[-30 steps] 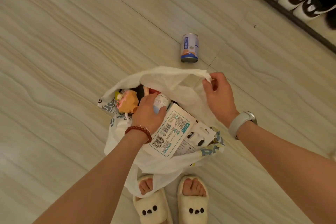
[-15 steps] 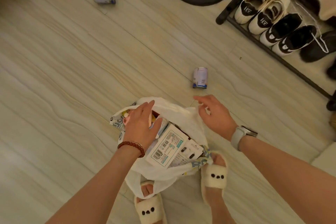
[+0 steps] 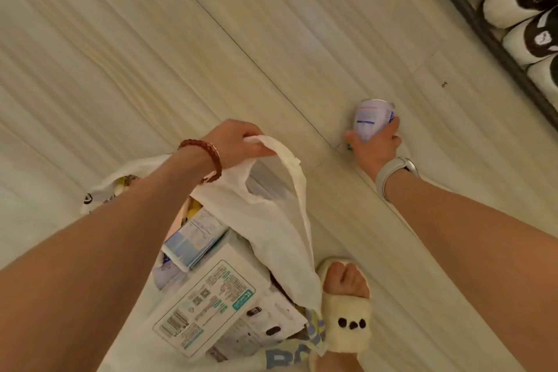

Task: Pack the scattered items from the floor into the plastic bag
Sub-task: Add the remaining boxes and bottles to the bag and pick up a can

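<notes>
A can [image 3: 372, 121] is gripped on the floor [image 3: 211, 39] by the right hand [image 3: 374, 145], fingers curled round its sides, well to the right of the left hand [image 3: 234, 142]. A handle of the bag [image 3: 271, 214] is pinched in the left hand and held up, so the mouth sags open below that hand, with boxes [image 3: 211, 305] already packed inside. The step is best done by lifting the can clear, carrying it leftward under the raised handle, and lowering it into the gap beside the boxes. The handle should be kept high and taut, or the mouth may well collapse.
</notes>
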The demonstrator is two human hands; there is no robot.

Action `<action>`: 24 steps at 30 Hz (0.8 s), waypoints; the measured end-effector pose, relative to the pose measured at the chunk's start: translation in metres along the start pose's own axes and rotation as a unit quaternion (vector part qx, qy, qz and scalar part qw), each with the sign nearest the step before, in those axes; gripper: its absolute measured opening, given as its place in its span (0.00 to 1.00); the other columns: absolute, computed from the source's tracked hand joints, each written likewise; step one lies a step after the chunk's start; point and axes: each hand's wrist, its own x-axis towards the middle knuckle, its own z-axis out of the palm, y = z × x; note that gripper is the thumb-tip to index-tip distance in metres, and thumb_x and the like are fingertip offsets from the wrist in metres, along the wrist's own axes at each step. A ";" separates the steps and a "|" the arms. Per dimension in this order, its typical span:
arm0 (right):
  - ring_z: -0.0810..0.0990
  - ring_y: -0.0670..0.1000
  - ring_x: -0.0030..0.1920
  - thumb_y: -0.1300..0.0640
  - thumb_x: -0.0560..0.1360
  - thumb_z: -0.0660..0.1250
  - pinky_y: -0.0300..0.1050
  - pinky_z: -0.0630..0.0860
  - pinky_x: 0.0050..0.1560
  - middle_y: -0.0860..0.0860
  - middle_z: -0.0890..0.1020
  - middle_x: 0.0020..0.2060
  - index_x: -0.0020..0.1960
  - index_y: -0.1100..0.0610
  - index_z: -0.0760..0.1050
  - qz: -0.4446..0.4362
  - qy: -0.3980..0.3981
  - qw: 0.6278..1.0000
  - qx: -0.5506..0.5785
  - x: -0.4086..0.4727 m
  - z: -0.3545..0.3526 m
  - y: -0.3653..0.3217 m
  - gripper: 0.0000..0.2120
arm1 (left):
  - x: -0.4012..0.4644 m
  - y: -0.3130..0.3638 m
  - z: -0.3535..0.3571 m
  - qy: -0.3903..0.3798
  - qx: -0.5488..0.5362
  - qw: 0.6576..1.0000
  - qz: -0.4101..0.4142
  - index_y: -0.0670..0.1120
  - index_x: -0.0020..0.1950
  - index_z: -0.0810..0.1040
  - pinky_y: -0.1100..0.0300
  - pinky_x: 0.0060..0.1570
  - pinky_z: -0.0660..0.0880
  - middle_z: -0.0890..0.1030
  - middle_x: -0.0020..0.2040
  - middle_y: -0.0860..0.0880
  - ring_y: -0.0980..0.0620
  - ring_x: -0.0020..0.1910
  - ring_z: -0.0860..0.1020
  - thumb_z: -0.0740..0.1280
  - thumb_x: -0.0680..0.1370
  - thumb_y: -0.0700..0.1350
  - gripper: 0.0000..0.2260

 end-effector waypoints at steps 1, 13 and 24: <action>0.70 0.63 0.62 0.52 0.73 0.67 0.53 0.67 0.63 0.64 0.63 0.66 0.74 0.57 0.44 0.006 0.004 1.000 0.027 0.003 0.001 0.004 0.41 | 0.004 -0.002 0.000 -0.027 -0.008 0.999 -0.018 0.46 0.51 0.78 0.63 0.40 0.71 0.78 0.45 0.49 0.54 0.42 0.74 0.69 0.72 0.49 0.11; 0.76 0.29 0.48 0.55 0.68 0.72 0.23 0.73 0.45 0.24 0.75 0.49 0.64 0.36 0.59 -0.219 -0.146 0.954 0.144 -0.188 -0.092 -0.030 0.33 | -0.066 0.005 -0.039 0.161 -0.155 0.974 -0.048 0.48 0.43 0.81 0.60 0.51 0.73 0.80 0.40 0.50 0.52 0.45 0.77 0.71 0.71 0.42 0.03; 0.76 0.60 0.47 0.49 0.68 0.64 0.52 0.72 0.51 0.59 0.73 0.58 0.69 0.58 0.60 -0.432 -0.227 0.828 -0.278 -0.265 0.002 -0.073 0.32 | -0.172 -0.066 -0.045 0.366 -0.133 0.894 -0.221 0.43 0.66 0.68 0.54 0.61 0.66 0.69 0.66 0.40 0.43 0.64 0.70 0.63 0.76 0.45 0.19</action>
